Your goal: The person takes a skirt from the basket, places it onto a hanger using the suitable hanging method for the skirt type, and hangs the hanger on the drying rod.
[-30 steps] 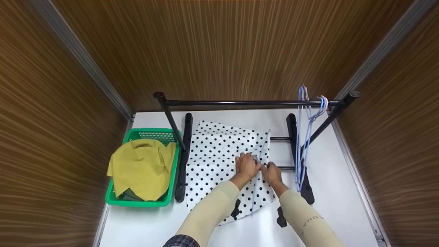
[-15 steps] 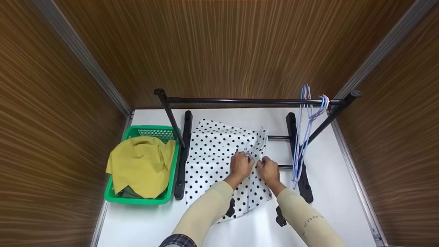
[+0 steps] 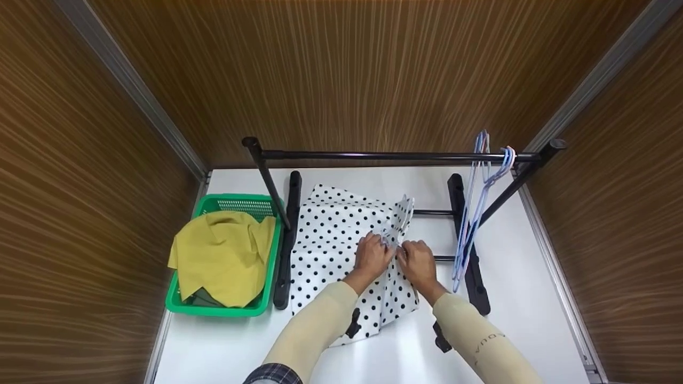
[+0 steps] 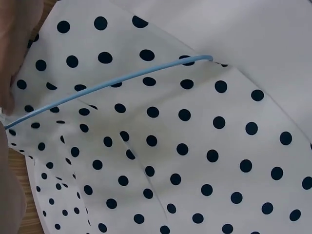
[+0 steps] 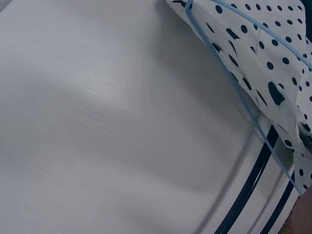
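Note:
A white cloth with black polka dots (image 3: 331, 234) lies spread on the table, its right part bunched up around a light blue hanger (image 4: 131, 75). In the left wrist view one bar of that hanger crosses over the cloth toward the fingers. My left hand (image 3: 372, 256) grips the hanger near its hook, over the cloth. Close beside it, my right hand (image 3: 419, 262) pinches the cloth's gathered right edge with curled fingers. The right wrist view has the hanger's thin bars (image 5: 229, 78) running along the cloth's edge. My fingertips are mostly hidden.
A black garment rack (image 3: 384, 156) stands over the cloth, its feet on either side. Several light blue hangers (image 3: 469, 213) hang at its right end. To the left sits a green basket (image 3: 216, 312) with a yellow cloth (image 3: 224, 256) and something dark green inside. Wood-grain walls surround the white table.
Both hands have shifted slightly left, the left one more. The cloth's right edge has been drawn inward and bunched up over the hanger.

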Tool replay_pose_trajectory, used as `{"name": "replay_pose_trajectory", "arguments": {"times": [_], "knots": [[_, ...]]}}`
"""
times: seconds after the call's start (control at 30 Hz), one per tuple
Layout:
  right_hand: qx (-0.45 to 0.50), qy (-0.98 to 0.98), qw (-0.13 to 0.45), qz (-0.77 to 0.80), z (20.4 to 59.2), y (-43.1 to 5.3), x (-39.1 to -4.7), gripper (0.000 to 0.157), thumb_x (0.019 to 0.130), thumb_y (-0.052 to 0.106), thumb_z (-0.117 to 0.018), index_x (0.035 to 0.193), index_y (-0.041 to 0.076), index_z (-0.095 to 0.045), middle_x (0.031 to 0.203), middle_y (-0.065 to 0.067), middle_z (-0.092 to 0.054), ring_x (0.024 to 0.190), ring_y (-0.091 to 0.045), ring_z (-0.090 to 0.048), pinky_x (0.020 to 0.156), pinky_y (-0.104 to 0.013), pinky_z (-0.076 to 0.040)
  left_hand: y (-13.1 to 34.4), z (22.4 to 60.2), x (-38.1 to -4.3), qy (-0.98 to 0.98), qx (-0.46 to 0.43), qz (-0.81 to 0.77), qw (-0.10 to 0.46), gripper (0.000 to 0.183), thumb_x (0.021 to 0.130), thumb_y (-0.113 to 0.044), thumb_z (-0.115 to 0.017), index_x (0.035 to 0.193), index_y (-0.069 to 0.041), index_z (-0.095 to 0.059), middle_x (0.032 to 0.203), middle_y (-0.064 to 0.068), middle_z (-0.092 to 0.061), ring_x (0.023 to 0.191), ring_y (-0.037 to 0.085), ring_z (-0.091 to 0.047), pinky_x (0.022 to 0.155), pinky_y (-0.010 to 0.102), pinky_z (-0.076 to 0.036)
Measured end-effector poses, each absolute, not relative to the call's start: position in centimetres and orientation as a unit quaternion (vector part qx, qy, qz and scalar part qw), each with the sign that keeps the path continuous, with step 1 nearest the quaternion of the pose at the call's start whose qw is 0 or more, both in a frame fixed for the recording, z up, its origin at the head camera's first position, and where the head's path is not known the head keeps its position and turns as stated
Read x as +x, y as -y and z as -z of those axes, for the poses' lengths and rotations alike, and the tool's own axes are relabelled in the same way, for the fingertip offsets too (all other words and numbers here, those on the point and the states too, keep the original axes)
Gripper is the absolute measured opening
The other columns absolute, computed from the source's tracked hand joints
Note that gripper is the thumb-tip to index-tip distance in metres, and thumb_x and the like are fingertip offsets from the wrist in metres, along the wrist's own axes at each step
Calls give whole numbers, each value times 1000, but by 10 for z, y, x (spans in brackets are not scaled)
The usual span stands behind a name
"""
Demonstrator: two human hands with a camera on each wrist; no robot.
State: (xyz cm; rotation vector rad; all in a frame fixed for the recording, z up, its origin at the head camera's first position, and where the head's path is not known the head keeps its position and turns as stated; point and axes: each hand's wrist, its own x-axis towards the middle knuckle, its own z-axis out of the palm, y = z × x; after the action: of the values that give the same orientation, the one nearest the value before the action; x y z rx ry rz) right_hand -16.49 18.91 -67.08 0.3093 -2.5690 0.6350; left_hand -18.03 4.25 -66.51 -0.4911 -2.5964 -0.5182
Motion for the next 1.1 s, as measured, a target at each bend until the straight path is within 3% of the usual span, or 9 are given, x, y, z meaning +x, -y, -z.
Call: {"name": "replay_pose_trajectory", "arguments": {"times": [0.2,0.47,0.87,1.1], "knots": [[186,919,240,-251,669,-189,-163,12,84,11,-70,78,6,-61,67,-6,-57,65,-28,-53,63,-44,-43,-40,666,-182,938,-173,208,218,27,89,-23,-65,66,-10,-61,66,3,-58,66,23,-56,61,34,-45],[149,918,297,-218,669,-197,-165,24,81,10,-69,65,9,-52,56,-7,-51,55,-32,-49,54,-46,-37,-27,665,-186,951,-158,175,198,26,85,-24,-68,65,-12,-59,68,2,-58,67,22,-55,65,36,-44],[71,930,275,-232,659,-209,-163,22,87,12,-66,68,7,-56,61,-11,-54,61,-34,-53,60,-49,-41,-2,669,-188,951,-116,153,244,28,85,-18,-64,58,-11,-57,65,1,-57,66,22,-54,66,35,-41],[9,933,238,-271,648,-212,-159,17,90,14,-66,77,3,-63,65,-11,-57,61,-30,-54,60,-48,-44,16,668,-191,963,-89,153,205,28,87,-17,-61,60,-11,-57,65,2,-57,68,21,-53,68,35,-40]]}}
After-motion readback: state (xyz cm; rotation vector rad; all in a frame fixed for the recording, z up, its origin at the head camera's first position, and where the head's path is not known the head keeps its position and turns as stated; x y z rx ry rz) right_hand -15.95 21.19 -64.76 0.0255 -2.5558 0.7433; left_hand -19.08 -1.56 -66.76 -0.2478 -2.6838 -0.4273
